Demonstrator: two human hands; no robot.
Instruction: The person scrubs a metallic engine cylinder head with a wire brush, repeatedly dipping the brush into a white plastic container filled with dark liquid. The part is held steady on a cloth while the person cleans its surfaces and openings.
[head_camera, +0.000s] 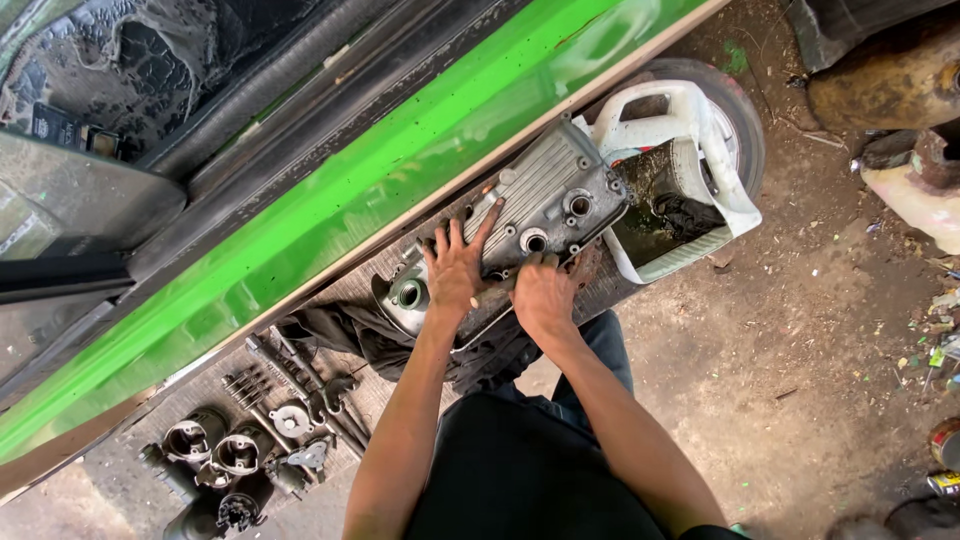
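A grey ribbed metal engine valve cover (545, 195) lies on the ground beside a green vehicle body (380, 190). My left hand (456, 265) presses flat on the cover's near end, fingers spread. My right hand (543, 292) rests on the cover's near edge with fingers curled; whether it holds something small is hidden. A dark cloth (345, 335) lies under the cover's left end.
A cut white plastic jug (690, 175) with dark liquid sits on a tyre (745, 110) just right of the cover. Pistons (215, 455), bolts and wrenches (320, 390) lie on a mat at lower left. Rusty parts (900, 80) and litter lie to the right.
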